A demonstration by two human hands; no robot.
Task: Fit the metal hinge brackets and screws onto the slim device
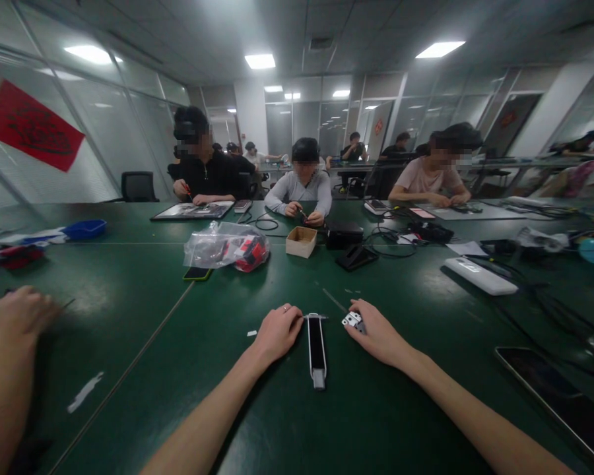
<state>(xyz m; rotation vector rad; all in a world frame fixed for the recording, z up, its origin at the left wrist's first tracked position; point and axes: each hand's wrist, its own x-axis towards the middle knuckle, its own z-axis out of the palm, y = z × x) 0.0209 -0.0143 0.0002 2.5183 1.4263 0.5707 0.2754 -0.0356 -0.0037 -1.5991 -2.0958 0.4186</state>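
Observation:
A long narrow black and white device (317, 348) lies flat on the green table (188, 369) between my two hands. My left hand (276, 331) rests curled beside its far end, fingertips touching the top edge; a ring shows on one finger. My right hand (376, 333) lies just right of the device, fingers closed on a small silver metal part (353, 321).
A clear plastic bag with red items (226, 246), a phone (197, 273), a small cardboard box (301, 241), a black box (344, 233), cables and a white power strip (480, 276) lie further back. Another person's arm (4, 369) is at my left. Several people sit across the table. A dark tablet (554, 402) is at right.

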